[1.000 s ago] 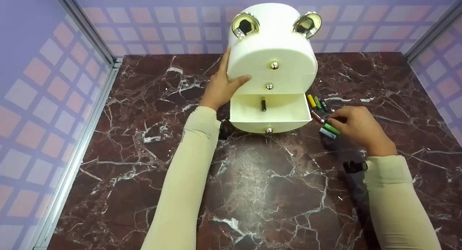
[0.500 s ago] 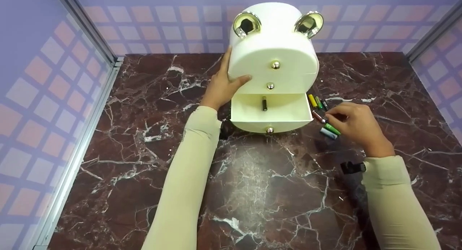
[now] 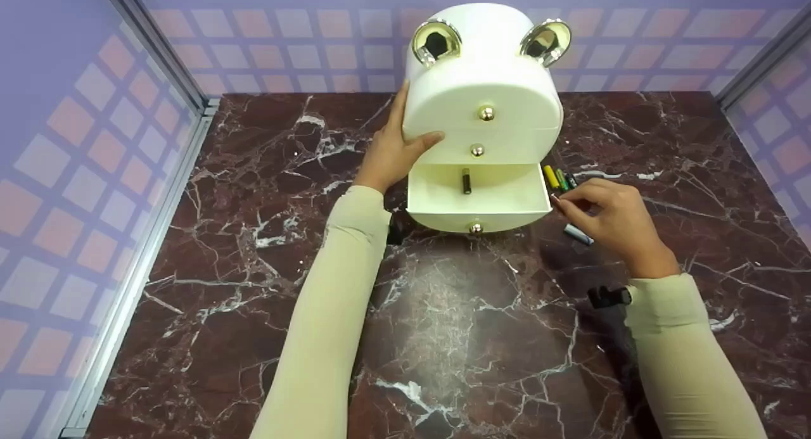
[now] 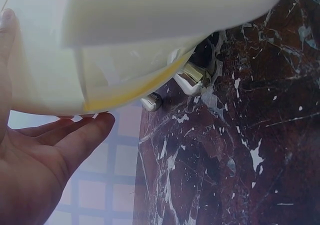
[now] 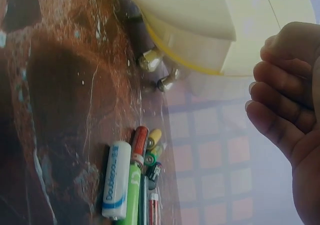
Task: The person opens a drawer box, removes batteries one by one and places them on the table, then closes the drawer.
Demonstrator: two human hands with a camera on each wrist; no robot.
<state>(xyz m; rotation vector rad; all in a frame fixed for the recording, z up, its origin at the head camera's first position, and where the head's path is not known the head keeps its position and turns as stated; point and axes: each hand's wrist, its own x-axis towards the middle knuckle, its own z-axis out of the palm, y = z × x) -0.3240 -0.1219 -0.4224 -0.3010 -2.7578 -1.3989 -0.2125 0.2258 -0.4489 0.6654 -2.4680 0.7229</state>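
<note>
A white desktop organizer (image 3: pixel 485 65) with gold knobs and two shiny round ears stands on the marbled table; its bottom drawer (image 3: pixel 500 198) is pulled out. One dark battery (image 3: pixel 467 181) lies inside that drawer. My left hand (image 3: pixel 394 144) grips the organizer's left side, thumb on the front and fingers along the side. Beside the drawer's right edge is my right hand (image 3: pixel 608 217), thumb and forefinger brought together; I cannot tell whether they pinch anything. Below it lies a white battery (image 3: pixel 578 234). The right wrist view shows a light green battery (image 5: pixel 132 190) and a red one (image 5: pixel 140 144).
Right of the organizer lie a yellow battery (image 3: pixel 552 177), a green one (image 3: pixel 562 179) and a black one (image 3: pixel 572 180). A patterned back wall (image 3: pixel 304 52) rises behind the table, with side panels at left and right.
My right hand has shifted left toward the open drawer and now covers the light green and red batteries in the head view. My left hand keeps its hold on the organizer.
</note>
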